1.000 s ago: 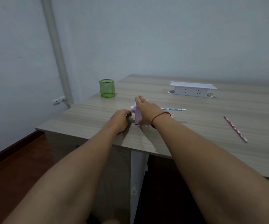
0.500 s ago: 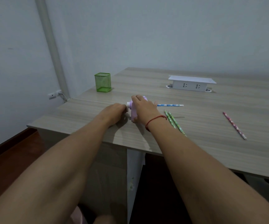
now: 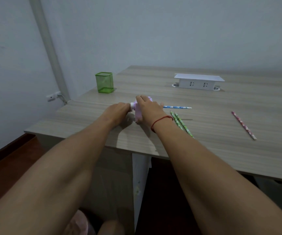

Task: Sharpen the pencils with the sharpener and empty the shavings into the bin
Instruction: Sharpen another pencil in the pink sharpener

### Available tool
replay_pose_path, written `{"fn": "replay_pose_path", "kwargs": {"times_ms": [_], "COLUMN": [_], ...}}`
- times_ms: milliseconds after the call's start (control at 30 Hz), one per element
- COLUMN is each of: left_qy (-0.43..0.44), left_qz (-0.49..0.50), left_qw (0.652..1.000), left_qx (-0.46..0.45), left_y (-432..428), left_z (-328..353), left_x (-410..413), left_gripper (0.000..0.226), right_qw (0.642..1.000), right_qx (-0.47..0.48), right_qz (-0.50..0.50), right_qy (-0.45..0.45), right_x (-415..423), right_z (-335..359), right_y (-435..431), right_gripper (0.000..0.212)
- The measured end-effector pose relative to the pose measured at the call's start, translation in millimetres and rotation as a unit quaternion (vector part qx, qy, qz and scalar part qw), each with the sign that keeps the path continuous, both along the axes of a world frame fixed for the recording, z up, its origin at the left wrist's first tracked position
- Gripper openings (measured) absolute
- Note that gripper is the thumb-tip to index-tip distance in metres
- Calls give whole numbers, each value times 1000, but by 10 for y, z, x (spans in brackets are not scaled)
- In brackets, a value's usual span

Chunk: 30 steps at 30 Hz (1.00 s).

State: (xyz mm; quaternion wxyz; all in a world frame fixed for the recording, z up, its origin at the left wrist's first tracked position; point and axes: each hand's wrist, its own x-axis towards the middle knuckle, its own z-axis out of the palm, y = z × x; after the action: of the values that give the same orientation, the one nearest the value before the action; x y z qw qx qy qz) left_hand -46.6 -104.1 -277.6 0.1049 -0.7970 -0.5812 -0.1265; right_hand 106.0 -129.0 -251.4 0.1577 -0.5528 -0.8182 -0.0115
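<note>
on the desk (image 3: 204,133), both hands clasped around a small pink sharpener (image 3: 138,114), blue pencil (image 3: 177,107) inserted

**Materials and finishes on the desk**

Desk (image 3: 221,116): pale wood-grain laminate, matt and smooth, streaked lengthwise. Pen pot (image 3: 104,82): green wire mesh, see-through, looks like painted metal. Socket box (image 3: 198,82): white plastic, smooth, faintly glossy. Sharpener (image 3: 138,114): pastel pink plastic with a white plastic collar, smooth. Blue pencil (image 3: 177,107), green pencils (image 3: 181,123) and pink pencil (image 3: 243,125): printed patterned coatings, light sheen. Cord (image 3: 162,120) on the right wrist: thin red thread. Wall (image 3: 153,31): painted, matt. Floor (image 3: 9,158): reddish-brown wood look.
</note>
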Motion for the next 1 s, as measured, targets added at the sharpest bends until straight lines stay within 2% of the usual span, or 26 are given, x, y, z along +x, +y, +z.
{"fn": "replay_pose_path", "kwargs": {"times_ms": [100,200,300,400,533,833,1000], "left_qy": [-12,20,4,-19,-5,-45,-53], "left_qz": [32,2,8,3,-15,1,11], "left_qw": [998,999,998,998,997,999,998], "left_qx": [51,44,56,58,73,15,-28], "left_y": [151,211,100,2,-227,-661,-582], "left_z": [256,506,424,470,471,111,85], "left_x": [16,-6,-5,19,-17,139,118], "left_gripper": [18,17,20,20,15,20,19], "right_qw": [1000,999,998,998,997,998,999], "right_qx": [-4,-12,-8,-15,-26,-32,-19], "right_qz": [-2,-17,-16,-21,-31,-44,-31], "right_qy": [-10,-29,-62,-65,-64,-41,-24], "right_x": [13,14,-9,-12,-55,-105,-75], "right_z": [13,67,90,107,117,31,57], "right_y": [5,11,-21,-26,15,83,59], "right_gripper": [64,62,71,70,71,94,81]}}
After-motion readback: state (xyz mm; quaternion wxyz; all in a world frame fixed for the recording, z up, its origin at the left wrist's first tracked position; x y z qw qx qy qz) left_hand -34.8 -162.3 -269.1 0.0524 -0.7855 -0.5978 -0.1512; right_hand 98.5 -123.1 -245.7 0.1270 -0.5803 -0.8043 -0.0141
